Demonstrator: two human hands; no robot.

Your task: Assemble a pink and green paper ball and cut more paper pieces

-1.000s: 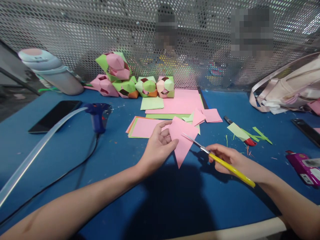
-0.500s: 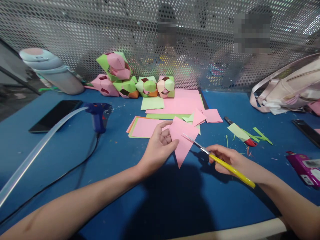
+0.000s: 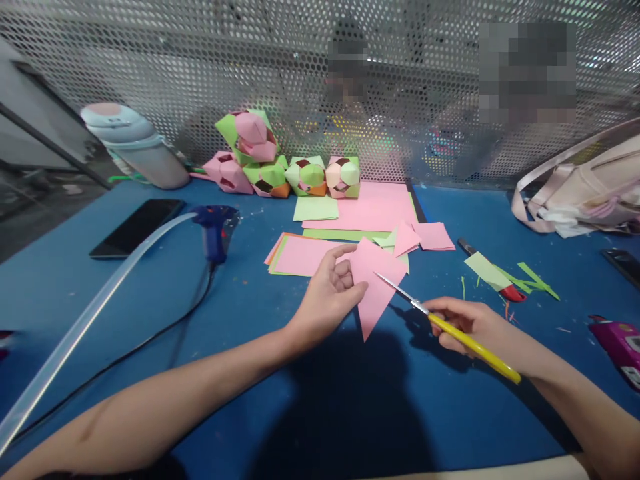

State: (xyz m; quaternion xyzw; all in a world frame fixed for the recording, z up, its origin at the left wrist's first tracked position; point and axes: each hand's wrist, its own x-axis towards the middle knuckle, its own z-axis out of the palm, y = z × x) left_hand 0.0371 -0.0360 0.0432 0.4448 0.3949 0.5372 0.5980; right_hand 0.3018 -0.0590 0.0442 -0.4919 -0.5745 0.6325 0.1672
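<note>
Between the thumb and fingers of my left hand (image 3: pixel 333 290) is a pink paper piece (image 3: pixel 376 283) that narrows to a point at the bottom. My right hand (image 3: pixel 465 327) holds scissors with yellow handles (image 3: pixel 475 347). Their blades look nearly closed, with the tip over the pink paper; whether it touches the paper I cannot tell. Behind my left hand lies a stack of pink, green and orange paper (image 3: pixel 300 257). Larger pink sheets (image 3: pixel 380 205) lie farther back, with small folded pink pieces (image 3: pixel 434 236) in front of them.
Folded paper shapes (image 3: pixel 267 177) stand along the perforated metal screen (image 3: pixel 400 120). At the left are a bottle (image 3: pixel 155 157), a phone (image 3: pixel 137 228) and a blue glue gun (image 3: pixel 214 235) with its cord. A cutter (image 3: pixel 513 292), green scraps and a bag (image 3: pixel 600 180) are at the right.
The whole view has shifted, so everything appears slightly farther right. My hands keep the same hold on the pink paper and the scissors.
</note>
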